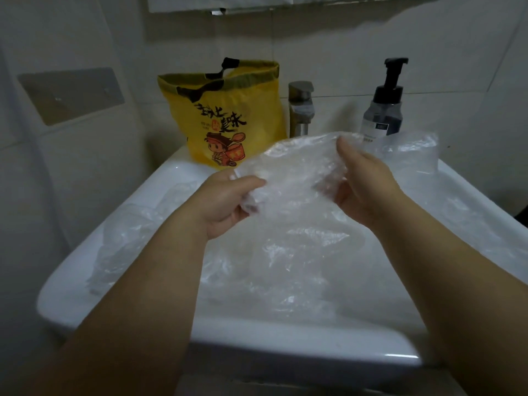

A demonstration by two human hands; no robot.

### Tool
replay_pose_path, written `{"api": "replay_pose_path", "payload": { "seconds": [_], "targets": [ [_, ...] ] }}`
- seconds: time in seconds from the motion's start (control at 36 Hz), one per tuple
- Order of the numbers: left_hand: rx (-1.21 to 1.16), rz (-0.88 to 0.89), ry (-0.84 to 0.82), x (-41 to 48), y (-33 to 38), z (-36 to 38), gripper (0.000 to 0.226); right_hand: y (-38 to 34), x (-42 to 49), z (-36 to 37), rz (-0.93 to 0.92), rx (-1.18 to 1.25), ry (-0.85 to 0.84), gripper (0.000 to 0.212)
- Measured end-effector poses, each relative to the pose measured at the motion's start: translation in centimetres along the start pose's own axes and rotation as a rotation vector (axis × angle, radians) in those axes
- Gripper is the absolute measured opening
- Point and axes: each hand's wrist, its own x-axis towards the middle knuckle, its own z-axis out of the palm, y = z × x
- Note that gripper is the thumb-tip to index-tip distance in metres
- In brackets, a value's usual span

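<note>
Both hands grip one clear plastic bag (297, 167) above the sink (183, 335): left hand (228, 201) pinches its near edge, right hand (363, 184) clutches its far side; behind the sink stands a yellow bag (228, 115)

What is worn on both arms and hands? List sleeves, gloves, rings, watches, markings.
Nothing worn shows. The left hand and right hand are bare: no gloves, and no rings on the fingers in view. The left forearm and right forearm are bare up to the frame edge, with no sleeve, watch, bracelet or marking visible. Dim light could hide small details.
</note>
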Motion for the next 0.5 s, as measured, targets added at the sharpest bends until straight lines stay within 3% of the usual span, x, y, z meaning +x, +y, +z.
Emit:
{"api": "replay_pose_path", "payload": {
  "seconds": [0.06, 0.08, 0.14, 0.19, 0.28, 0.39, 0.5],
  "targets": [
    [-0.013, 0.037, 0.069, 0.3, -0.1, -0.1, 0.037, 0.3, 0.1, 0.2, 0.033, -0.179, 0.035, 0.083],
    [-0.009, 0.058, 0.104, 0.4, -0.1, 0.0, 0.031, 0.3, 0.0, 0.4, -0.015, -0.285, 0.098, 0.084],
    [-0.018, 0.104, 0.14, 0.5, -0.1, 0.1, 0.016, 0.4, -0.4, 0.6, -0.198, -0.443, 0.19, 0.058],
    [-0.036, 0.147, 0.134, 0.4, -0.1, 0.4, 0.012, 0.1, -0.8, 0.7, -0.208, -0.43, 0.091, 0.039],
    [-0.019, 0.194, 0.065, 0.2, -0.3, 1.1, 0.015, 0.1, -1.7, 1.2, -0.02, -0.485, -0.164, 0.044],
    [-0.048, 0.212, -0.08, -0.3, -0.5, 2.2, 0.029, 1.0, -1.9, 2.0, 0.039, -0.531, -0.191, 0.052],
    [-0.113, 0.186, -0.167, -0.4, -0.4, 2.6, 0.031, 1.1, -1.9, 2.2, 0.038, -0.426, -0.242, 0.027]
  ]
}}
